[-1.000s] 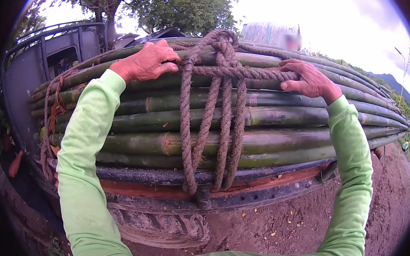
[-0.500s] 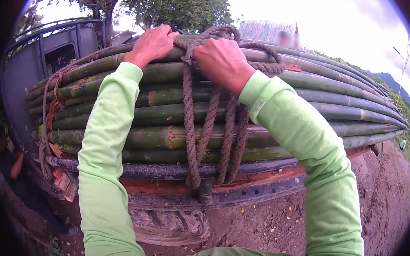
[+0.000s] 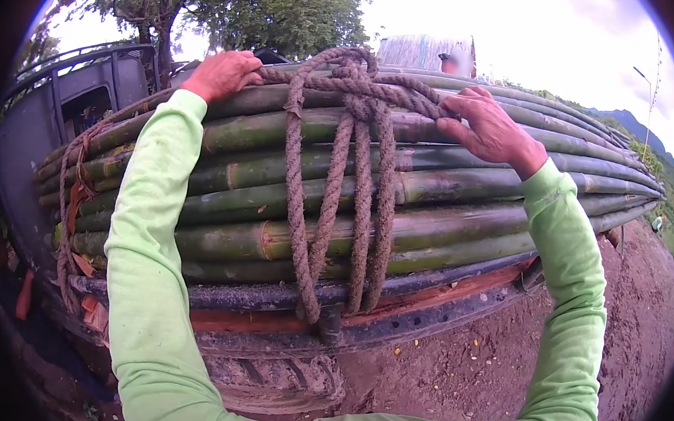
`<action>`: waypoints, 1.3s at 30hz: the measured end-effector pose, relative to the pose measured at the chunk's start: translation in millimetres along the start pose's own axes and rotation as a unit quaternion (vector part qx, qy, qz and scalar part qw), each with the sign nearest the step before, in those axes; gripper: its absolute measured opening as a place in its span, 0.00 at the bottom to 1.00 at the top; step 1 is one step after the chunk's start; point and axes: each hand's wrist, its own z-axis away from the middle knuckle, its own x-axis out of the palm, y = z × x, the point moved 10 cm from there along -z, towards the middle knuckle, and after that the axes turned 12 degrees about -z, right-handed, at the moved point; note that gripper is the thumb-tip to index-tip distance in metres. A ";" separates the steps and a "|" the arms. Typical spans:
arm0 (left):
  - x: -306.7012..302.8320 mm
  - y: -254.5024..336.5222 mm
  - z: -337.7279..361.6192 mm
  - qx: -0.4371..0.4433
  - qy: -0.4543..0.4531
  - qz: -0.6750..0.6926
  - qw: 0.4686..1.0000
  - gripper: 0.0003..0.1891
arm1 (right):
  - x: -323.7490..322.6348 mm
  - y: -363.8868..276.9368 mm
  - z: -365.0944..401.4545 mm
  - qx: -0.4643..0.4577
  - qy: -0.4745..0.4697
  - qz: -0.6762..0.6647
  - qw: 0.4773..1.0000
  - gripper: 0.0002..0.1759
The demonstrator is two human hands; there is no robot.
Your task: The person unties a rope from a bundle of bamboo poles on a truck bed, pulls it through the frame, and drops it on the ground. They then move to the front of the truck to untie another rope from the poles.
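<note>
A thick brown rope [image 3: 296, 178] runs in several vertical strands over a stack of green bamboo poles [image 3: 460, 179], with a bulky knot [image 3: 361, 90] near the top. My left hand [image 3: 226, 75] is closed on a stretch of the rope to the left of the knot. On the other side, my right hand [image 3: 490, 127] grips the rope where a doubled length comes out to the right. Between the hands the rope looks drawn out nearly straight. Lower down, the strands pass round the dark metal rail [image 3: 233, 295] under the poles.
The poles lie on a vehicle bed with a muddy tyre [image 3: 267, 378] beneath. A grey cab [image 3: 32, 133] stands at the left, where another rope [image 3: 66, 219] binds the stack. Muddy ground [image 3: 451, 369] is below right. A person [image 3: 449, 64] is beyond the stack.
My hands have moved apart: the left further left, the right away from the knot to the right. The rope between them has been pulled out and the knot now shows.
</note>
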 end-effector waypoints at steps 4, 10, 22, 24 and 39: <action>14.0 -30.6 -10.6 -0.129 -0.082 -0.076 0.985 0.11 | 15.1 -122.1 -55.1 -0.035 -0.016 0.144 0.989 0.16; -3.2 -9.9 -4.4 -0.184 -0.128 0.250 0.942 0.19 | 77.9 -95.6 -164.5 -0.059 0.038 0.204 0.976 0.10; 5.6 58.8 -8.0 -0.272 -0.166 0.457 0.831 0.15 | 39.4 120.5 -72.9 0.171 -0.070 -0.041 0.982 0.41; 0.1 57.4 -11.4 -0.298 -0.152 0.473 0.815 0.14 | 46.1 123.8 -80.6 0.087 -0.023 -0.112 0.990 0.40; -28.2 61.7 -39.2 -0.289 -0.109 0.470 0.827 0.11 | -76.2 -65.8 -61.7 -0.106 0.081 0.092 0.987 0.25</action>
